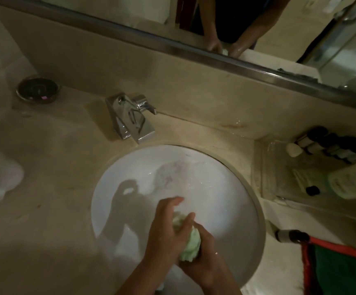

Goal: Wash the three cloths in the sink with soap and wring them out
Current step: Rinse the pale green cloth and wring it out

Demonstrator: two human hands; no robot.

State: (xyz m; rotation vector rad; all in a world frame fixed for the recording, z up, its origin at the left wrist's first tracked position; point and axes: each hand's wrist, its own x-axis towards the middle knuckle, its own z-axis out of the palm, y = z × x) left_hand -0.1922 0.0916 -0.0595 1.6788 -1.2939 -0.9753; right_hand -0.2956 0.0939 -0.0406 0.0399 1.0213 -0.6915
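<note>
Cloth in hand: one pale green cloth (190,244), bunched into a short roll, held over the near part of the sink (232,173).
Left hand (166,233): fingers curled round the upper end of the roll, index finger lifted and pointing away.
Right hand (204,262): fingers wrapped round the lower end, clenched on the cloth from the right.
Step (judged): opposed grips on one roll suggest wringing or scrubbing; cannot tell which.
Progress (judged): this cloth is mid-wash. A faint grey patch beyond the fingers in the basin may be a second cloth; too dim to confirm. A third is not identified. Most of the task appears left.
Long axis: runs from far-left, under the left fingers, to near-right, inside the right fist; tilted, not level with the rim.
Faucet (130,118): well beyond the fingers; no stream visible.
Soap (293,150): white bar on the tabletop, far right of the fingers.
</note>
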